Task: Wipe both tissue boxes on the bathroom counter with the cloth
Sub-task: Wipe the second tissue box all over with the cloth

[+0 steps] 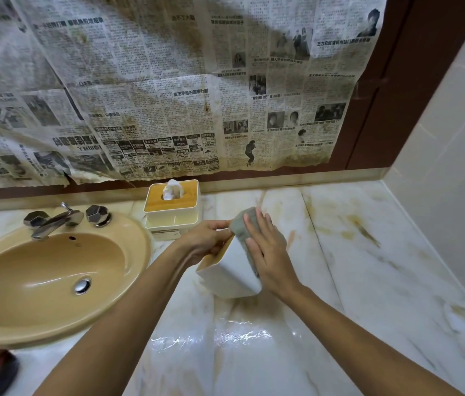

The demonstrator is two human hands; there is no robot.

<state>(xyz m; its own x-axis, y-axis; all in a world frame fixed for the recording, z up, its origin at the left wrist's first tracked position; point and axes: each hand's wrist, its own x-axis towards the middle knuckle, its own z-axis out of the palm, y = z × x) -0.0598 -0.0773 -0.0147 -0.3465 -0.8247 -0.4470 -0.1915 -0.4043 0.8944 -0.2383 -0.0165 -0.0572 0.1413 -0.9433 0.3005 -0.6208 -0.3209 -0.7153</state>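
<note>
Two hands are engaged at the centre of the frame. The right hand [268, 252] is laid flat, fingers straight, pressing the grey cloth [243, 224] against the upturned white side of the near tissue box [229, 271]. The left hand [205, 238] is curled round the far end of that box, gripping it and holding it tipped on the counter [368, 267], so that its wooden lid is turned toward the left of the frame. The slot is not shown, so it cannot be told whether any tissue is inside. The step is judged to be the wiping of one side wall of this box; how many of its other faces have been covered cannot be read. Just beyond the left hand, at upper centre against the back wall, the far tissue box [171, 217] stands upright and apart from both hands. A white tissue [172, 189] is seen poking up through its wooden lid, and a divided open tray is noted along its front; what the tray holds, if anything, cannot be made out. Whether this box has been wiped is not shown, so roughly half the task or more is judged to be left. At left of frame a tan sink [39, 275] is set into the counter, a metal plug at its drain, with a chrome faucet [54, 220] behind it. Yellowed newspaper [168, 81] is spread across the upper frame.
</note>
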